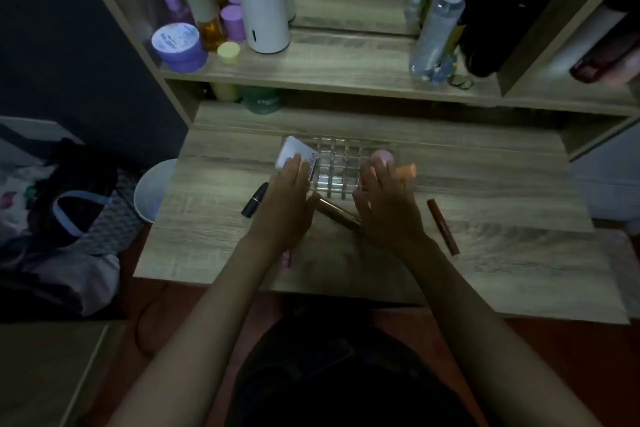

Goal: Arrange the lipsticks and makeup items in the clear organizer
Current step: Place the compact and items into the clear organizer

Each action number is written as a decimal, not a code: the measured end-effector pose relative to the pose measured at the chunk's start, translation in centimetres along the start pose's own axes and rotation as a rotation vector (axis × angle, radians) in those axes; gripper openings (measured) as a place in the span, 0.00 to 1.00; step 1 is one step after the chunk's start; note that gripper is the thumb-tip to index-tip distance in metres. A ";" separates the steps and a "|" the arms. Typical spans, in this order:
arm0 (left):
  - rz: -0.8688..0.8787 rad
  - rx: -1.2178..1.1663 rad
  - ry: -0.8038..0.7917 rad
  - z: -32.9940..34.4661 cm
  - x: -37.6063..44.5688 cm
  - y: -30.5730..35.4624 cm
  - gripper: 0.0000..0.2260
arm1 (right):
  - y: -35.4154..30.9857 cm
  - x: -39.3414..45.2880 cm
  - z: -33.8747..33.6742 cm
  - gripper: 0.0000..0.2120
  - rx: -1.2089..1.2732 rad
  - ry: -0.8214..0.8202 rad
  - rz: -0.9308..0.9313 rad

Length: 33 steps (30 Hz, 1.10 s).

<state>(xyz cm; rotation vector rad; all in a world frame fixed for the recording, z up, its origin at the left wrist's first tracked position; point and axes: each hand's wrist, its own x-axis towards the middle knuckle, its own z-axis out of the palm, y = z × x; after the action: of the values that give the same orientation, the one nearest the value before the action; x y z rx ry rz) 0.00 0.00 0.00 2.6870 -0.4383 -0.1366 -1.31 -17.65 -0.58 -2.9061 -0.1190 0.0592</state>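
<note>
The clear organizer (337,166), a grid of small compartments, stands on the desk between my hands. My left hand (287,199) presses against its left side, fingers lying over a white tube (294,151). My right hand (384,206) presses against its right side, fingertips at a pink round item (382,157) beside an orange sponge (408,172). A black lipstick (255,199) lies left of my left hand. Between my hands, in front of the organizer, is a gold-brown tube (336,212). A dark red lip gloss (443,227) lies to the right. A pink item (286,259) peeks from under my left wrist.
The wooden desk (502,263) has a raised shelf (346,69) behind, with purple jars, a white cylinder (261,0) and spray bottles (438,24). A green jar (261,100) sits under the shelf. A white bin (154,191) and bags lie left of the desk.
</note>
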 end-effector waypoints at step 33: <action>-0.112 -0.412 0.236 -1.8 6.3 -1.5 0.09 | -0.4 4.5 -3.0 0.06 0.159 0.240 0.083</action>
<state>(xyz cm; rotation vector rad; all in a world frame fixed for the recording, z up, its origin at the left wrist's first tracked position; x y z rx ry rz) 6.69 -0.01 0.84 2.2845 -0.1641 0.0545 3.32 -17.53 2.34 -2.7327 0.0458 -0.2544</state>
